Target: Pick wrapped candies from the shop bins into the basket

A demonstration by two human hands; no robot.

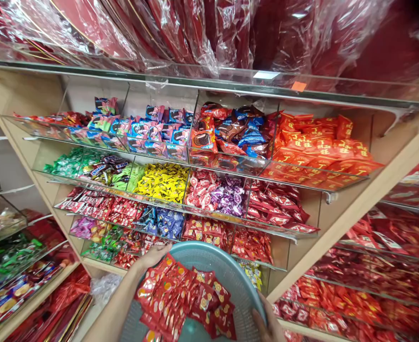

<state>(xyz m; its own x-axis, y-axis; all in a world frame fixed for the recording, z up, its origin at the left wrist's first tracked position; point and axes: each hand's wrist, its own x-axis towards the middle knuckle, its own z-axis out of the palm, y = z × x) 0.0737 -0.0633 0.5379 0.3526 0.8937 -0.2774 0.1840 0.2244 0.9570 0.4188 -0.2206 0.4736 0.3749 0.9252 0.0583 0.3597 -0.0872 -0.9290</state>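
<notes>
A round teal plastic basket sits low in the middle of the view, held between both hands. Inside it lie several small red candy packets with orange and yellow prints. My left hand reaches over the basket's far left rim, its fingers resting on the rim beside the packets. My right hand grips the basket's near right rim, fingers curled over the edge.
Straight ahead a wooden shelf unit carries tiers of clear acrylic bins of wrapped sweets: orange-red packets, yellow ones, green ones, blue ones. Red wrapped goods hang overhead, and more candy shelves stand left and right.
</notes>
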